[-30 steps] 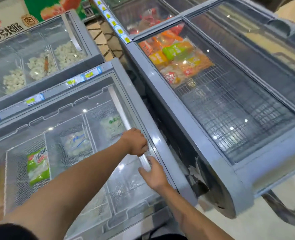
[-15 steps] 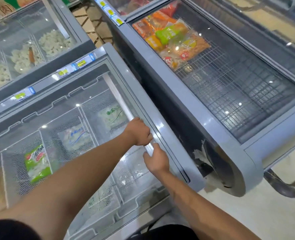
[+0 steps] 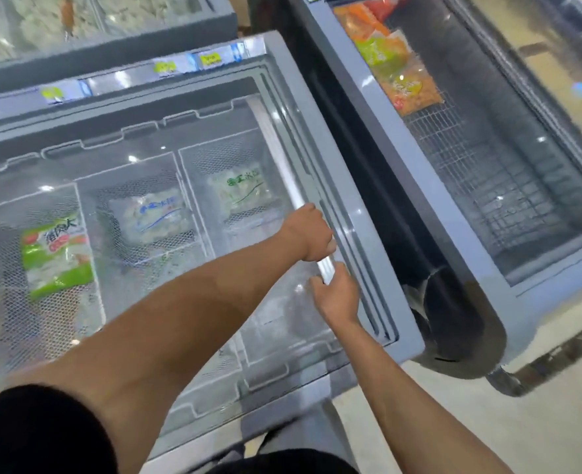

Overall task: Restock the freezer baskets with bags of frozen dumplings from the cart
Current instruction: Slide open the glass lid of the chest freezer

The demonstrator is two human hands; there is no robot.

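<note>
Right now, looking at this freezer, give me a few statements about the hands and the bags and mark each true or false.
1. Both hands grip the lid handle. True: left hand above, right hand below.
2. The right hand holds a dumpling bag. False: it grips the handle.
3. A green bag lies in the left basket. True.
4. The neighbouring freezer on the right holds no packets. False: orange and green packets lie at its far end.

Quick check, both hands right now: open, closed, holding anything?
Left hand: closed, gripping the freezer lid handle.
Right hand: fingers curled on the same handle, just below the left.
</note>
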